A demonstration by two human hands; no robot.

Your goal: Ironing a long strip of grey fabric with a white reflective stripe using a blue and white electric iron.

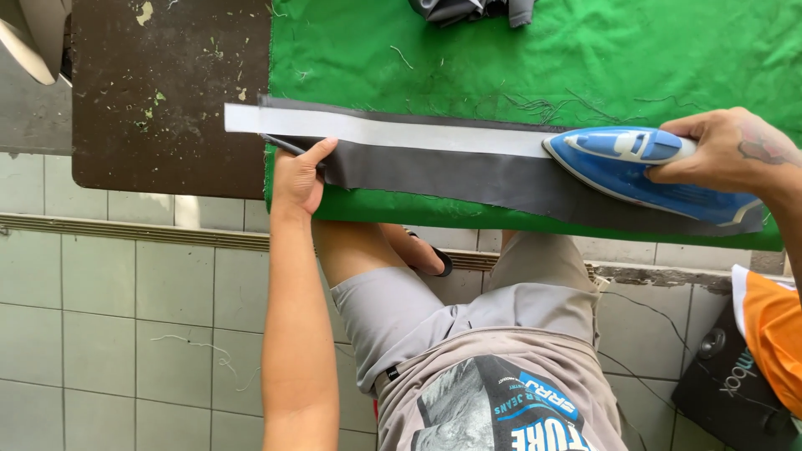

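A long grey fabric strip (pixel 451 171) lies along the front edge of a green-covered ironing surface (pixel 535 58). A white band (pixel 376 129) runs along the strip's top edge. My left hand (pixel 298 177) pinches the strip near its left end, with a thin dark pen-like stick under the thumb. My right hand (pixel 727 150) grips the handle of a blue and white iron (pixel 639 167), which rests flat on the strip's right part, tip pointing left.
A worn dark brown board (pixel 159 92) lies left of the green cloth. Bunched grey fabric (pixel 472 10) sits at the far edge. Loose threads litter the cloth. Below are my grey shorts, a tiled floor and an orange cloth (pixel 773 334) at right.
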